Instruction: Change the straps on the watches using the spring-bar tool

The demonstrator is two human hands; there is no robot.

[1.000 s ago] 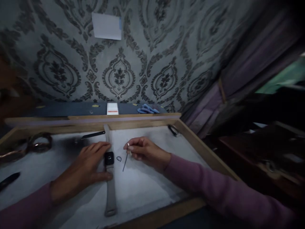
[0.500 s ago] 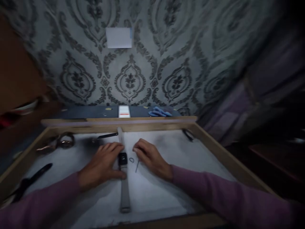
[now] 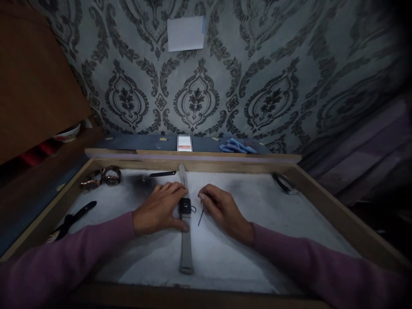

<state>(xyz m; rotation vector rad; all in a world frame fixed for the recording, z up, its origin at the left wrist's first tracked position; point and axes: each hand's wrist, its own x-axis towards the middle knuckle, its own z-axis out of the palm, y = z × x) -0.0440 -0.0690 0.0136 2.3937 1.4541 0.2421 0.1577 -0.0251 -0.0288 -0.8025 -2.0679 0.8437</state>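
Note:
A smartwatch point(image 3: 185, 206) with a grey strap point(image 3: 186, 253) lies stretched out on the white surface of a wooden-framed tray point(image 3: 154, 274). My left hand point(image 3: 162, 206) rests along its left side, thumb on the lower strap and fingertips at the upper strap, gripping it between them. Right of the watch, my right hand point(image 3: 225, 210) pinches a thin dark stick-like tool point(image 3: 201, 216), its free end pointing down. A small dark ring-like piece point(image 3: 193, 209) lies beside the watch case, between the hands.
Two round watches point(image 3: 112, 176) stand at the back left, with a black-strapped watch point(image 3: 72, 219) nearer. A dark blade-like strip point(image 3: 162, 174) lies at the back. Another watch point(image 3: 284, 183) is at the back right. Beyond the rim are a blue cloth point(image 3: 237, 146) and a small box point(image 3: 184, 143).
The view has shifted, so the tray and hands appear farther right and slightly higher. The small ring-like piece appears closer to the watch case. Both hands keep nearly the same pose.

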